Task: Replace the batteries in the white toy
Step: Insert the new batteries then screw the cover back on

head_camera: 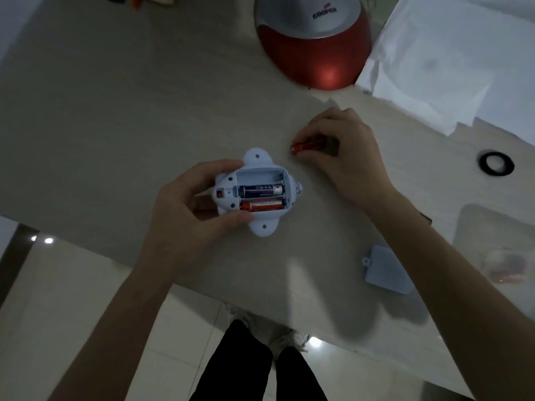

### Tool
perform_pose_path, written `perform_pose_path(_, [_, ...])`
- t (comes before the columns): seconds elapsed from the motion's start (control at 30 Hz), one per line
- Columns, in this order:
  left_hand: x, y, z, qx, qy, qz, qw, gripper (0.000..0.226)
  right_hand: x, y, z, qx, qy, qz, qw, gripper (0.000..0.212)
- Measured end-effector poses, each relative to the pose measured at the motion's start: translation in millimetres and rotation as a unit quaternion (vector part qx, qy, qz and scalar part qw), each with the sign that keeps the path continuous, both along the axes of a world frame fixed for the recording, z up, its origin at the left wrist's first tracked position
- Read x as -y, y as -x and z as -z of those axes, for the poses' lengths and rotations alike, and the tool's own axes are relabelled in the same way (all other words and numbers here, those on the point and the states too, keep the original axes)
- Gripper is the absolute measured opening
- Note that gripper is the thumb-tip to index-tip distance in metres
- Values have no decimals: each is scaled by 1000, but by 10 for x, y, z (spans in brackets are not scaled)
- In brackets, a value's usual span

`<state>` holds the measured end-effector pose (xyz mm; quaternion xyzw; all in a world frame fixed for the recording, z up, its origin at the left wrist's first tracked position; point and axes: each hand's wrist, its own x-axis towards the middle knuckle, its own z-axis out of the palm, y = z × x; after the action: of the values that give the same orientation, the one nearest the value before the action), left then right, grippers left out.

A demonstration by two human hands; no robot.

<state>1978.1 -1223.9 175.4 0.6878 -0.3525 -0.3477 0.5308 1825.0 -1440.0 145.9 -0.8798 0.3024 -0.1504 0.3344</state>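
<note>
Dim room; pale stone-look table (115, 96); glossy light floor tiles (86, 285), bright spots perhaps ceiling-lamp reflections.

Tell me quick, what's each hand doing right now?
Left hand: closed around the white toy, holding it.
Right hand: fingers pinched on a red battery at the table.

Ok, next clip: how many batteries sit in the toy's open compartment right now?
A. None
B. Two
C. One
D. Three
B. The white toy in the left hand holds a dark battery and a red battery, with the top slot empty; the right hand grips another red battery on the table.
</note>
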Motion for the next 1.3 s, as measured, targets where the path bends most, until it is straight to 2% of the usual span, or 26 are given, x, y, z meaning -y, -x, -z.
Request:
perform_pose_path(0.2, [67,32,-98,-23,14,7,1000,56,-172,72,-404,127,-125,61,982,19])
perform_pose_path(0.37, [149,84,-231,-26,22,22,999,59,-333,148,-774,204,-174,23,963,21])
perform_pose_path(0.57, [228,184,-374,-34,44,43,998,58,-415,223,-874,187,-75,-14,979,25])
perform_pose_path(0.7, [312,271,-469,-41,46,51,997,57,-400,344,-907,192,-34,-18,981,15])
perform_pose_path(0.93, [462,476,-583,-44,44,70,996,58,-347,605,-1012,167,114,-29,979,4])
perform_pose_path(1.1, [552,610,-614,-51,45,82,994,59,-311,728,-1026,138,151,-42,978,4])
perform_pose_path(1.3, [589,712,-608,-88,50,90,991,58,-289,796,-972,128,144,-43,980,6])
